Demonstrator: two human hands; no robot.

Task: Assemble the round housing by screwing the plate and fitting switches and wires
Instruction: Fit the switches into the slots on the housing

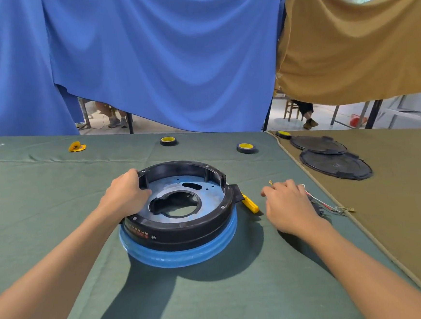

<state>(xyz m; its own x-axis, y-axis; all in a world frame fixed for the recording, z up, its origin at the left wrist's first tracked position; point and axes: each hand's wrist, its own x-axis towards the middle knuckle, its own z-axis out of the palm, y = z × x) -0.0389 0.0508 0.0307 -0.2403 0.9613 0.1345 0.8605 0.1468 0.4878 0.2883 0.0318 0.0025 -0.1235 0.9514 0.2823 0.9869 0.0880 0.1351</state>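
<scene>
Now left hand [126, 191] grips housing [184, 226]; right hand [287, 203] curls over wires [326, 204].

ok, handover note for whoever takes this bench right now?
Left hand grips the housing rim, steadying it on the green cloth.
Right hand lies over the wires right of the housing; grip hidden.
Done: plate sits inside the housing; its screws too small to confirm.
Left: no wires or switches seen fitted. Yellow tool lies beside the housing.

2 bare forearms reaching forward, left hand [127, 191] gripping the housing [184, 229] rim, right hand [287, 203] palm down, fingers curled
</scene>
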